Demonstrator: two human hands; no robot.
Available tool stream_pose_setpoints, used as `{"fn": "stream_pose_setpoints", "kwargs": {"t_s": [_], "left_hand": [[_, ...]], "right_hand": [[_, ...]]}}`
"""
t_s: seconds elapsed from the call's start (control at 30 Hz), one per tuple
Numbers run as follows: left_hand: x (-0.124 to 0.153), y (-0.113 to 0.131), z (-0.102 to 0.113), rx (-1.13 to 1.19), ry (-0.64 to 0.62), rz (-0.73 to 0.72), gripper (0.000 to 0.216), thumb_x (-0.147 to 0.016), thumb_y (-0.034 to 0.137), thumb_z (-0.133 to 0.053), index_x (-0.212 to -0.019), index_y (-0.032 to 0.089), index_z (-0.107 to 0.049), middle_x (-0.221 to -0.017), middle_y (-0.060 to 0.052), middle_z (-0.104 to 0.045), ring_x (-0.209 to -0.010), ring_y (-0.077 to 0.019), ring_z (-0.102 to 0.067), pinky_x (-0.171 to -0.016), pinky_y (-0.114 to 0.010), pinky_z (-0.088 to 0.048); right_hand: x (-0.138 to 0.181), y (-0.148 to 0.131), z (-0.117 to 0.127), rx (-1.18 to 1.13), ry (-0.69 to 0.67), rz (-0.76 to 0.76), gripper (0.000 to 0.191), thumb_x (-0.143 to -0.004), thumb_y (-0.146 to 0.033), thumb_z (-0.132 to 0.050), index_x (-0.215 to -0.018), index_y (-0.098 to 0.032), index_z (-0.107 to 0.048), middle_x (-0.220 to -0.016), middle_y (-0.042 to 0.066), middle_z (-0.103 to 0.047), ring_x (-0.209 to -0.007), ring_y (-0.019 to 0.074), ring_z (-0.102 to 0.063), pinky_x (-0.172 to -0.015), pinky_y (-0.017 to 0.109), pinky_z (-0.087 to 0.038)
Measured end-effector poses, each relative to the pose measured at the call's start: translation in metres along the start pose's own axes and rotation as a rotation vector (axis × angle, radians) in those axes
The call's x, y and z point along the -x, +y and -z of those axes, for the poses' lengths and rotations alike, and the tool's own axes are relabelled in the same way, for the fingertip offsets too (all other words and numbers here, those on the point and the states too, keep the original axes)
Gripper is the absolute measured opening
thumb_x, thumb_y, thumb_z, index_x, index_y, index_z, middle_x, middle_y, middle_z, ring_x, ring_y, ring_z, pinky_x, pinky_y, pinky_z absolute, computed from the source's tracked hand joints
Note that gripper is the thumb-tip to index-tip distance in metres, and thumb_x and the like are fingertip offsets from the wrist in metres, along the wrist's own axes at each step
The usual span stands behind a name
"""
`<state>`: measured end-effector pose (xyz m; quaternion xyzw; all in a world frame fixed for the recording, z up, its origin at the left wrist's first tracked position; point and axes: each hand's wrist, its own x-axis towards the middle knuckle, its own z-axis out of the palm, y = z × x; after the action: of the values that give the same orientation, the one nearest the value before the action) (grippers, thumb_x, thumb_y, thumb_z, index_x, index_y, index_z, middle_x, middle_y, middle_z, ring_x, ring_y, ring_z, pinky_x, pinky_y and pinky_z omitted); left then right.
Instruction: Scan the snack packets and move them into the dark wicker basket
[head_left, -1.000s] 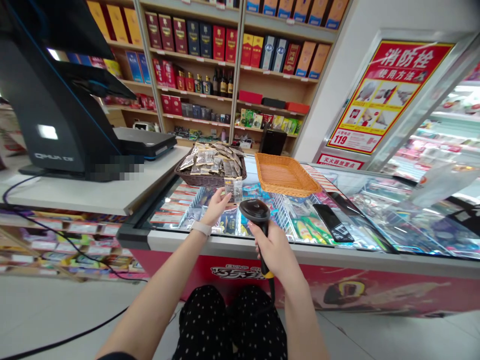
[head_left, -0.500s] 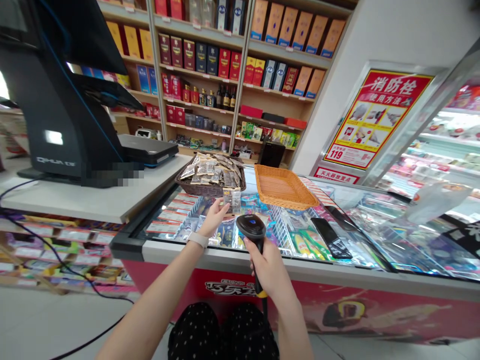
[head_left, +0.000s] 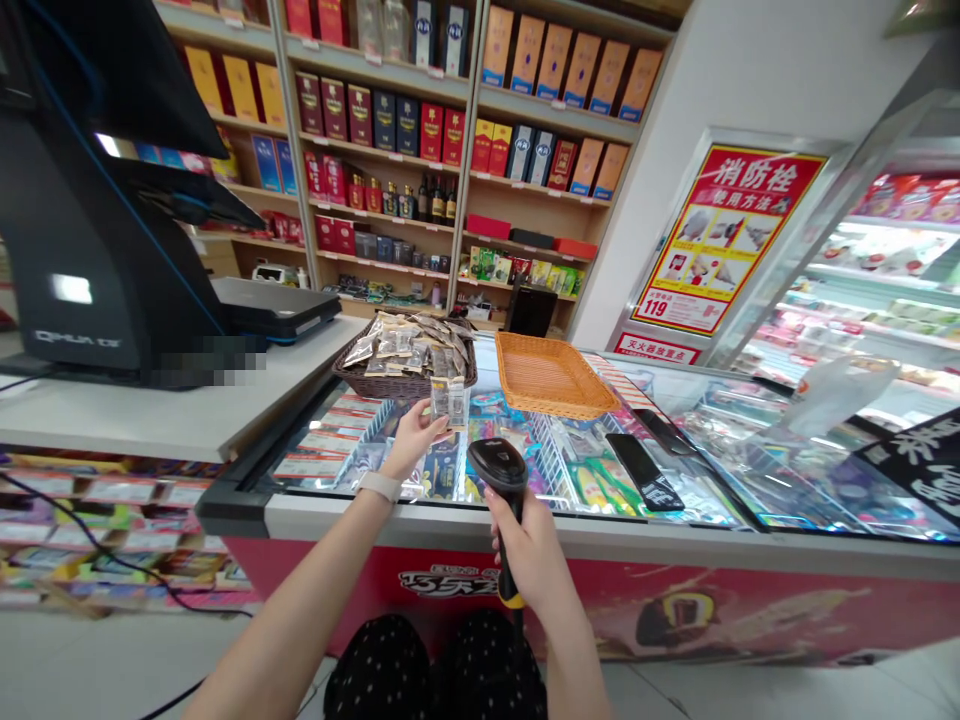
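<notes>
My left hand (head_left: 412,437) pinches a small clear snack packet (head_left: 448,400) and holds it upright above the glass freezer lid (head_left: 525,450). My right hand (head_left: 529,550) is wrapped round the handle of a black barcode scanner (head_left: 497,468), whose head points toward the packet from a short way below and to its right. Just behind the packet sits a dark wicker basket (head_left: 375,382) heaped with several similar packets. An empty orange wicker tray (head_left: 551,375) lies to the right of that basket.
A black till terminal (head_left: 97,250) stands on the white counter (head_left: 150,410) at the left. A black remote-like device (head_left: 643,470) lies on the freezer glass. Shelves of boxed goods (head_left: 420,130) fill the back wall. A red poster (head_left: 724,235) hangs at right.
My left hand has lifted the packet slightly and kept it upright in front of the scanner. The scanner has stayed close below it. My view has shifted a little to the right.
</notes>
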<state>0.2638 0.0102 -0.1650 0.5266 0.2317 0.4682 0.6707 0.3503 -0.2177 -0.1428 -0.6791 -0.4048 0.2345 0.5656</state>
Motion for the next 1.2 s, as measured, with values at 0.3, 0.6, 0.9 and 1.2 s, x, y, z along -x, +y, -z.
{"fn": "stream_pose_setpoints", "kwargs": {"t_s": [0.3, 0.6, 0.9, 1.2], "left_hand": [[-0.048, 0.005, -0.075, 0.133, 0.084, 0.149, 0.04, -0.072, 0.032, -0.092, -0.072, 0.017, -0.055, -0.068, -0.005, -0.069, -0.072, -0.0177, -0.074, -0.087, -0.036, -0.063], [-0.099, -0.011, -0.142, 0.056, 0.018, 0.309, 0.02, -0.088, 0.03, -0.075, -0.085, 0.014, -0.064, -0.077, -0.012, -0.073, -0.073, -0.0202, -0.075, -0.077, -0.033, -0.064], [-0.088, -0.011, -0.143, -0.307, -0.096, 0.083, 0.018, -0.064, 0.009, -0.081, -0.067, 0.021, -0.068, -0.076, -0.007, -0.072, -0.085, -0.0273, -0.073, -0.087, -0.039, -0.06], [-0.061, 0.034, -0.093, -0.634, -0.097, -0.279, 0.022, -0.07, 0.007, -0.07, -0.085, 0.022, -0.078, -0.092, -0.008, -0.077, -0.084, -0.0271, -0.068, -0.101, -0.041, -0.051]], "right_hand": [[0.011, 0.013, 0.018, -0.119, 0.068, -0.09, 0.055, -0.087, -0.076, -0.06, -0.084, -0.021, -0.061, -0.056, -0.003, -0.055, -0.048, 0.0168, -0.054, -0.045, 0.026, -0.045], [0.015, 0.014, 0.032, -0.105, 0.079, -0.101, 0.053, -0.088, -0.075, -0.059, -0.085, -0.021, -0.059, -0.061, -0.003, -0.056, -0.053, 0.0174, -0.055, -0.048, 0.027, -0.047], [0.016, 0.017, 0.035, -0.114, 0.076, -0.09, 0.052, -0.09, -0.074, -0.059, -0.086, -0.022, -0.061, -0.054, -0.004, -0.055, -0.046, 0.0175, -0.054, -0.045, 0.027, -0.045], [0.019, 0.013, 0.035, -0.142, 0.079, -0.082, 0.053, -0.088, -0.074, -0.062, -0.087, -0.021, -0.064, -0.059, -0.001, -0.058, -0.05, 0.0182, -0.054, -0.047, 0.029, -0.047]]}}
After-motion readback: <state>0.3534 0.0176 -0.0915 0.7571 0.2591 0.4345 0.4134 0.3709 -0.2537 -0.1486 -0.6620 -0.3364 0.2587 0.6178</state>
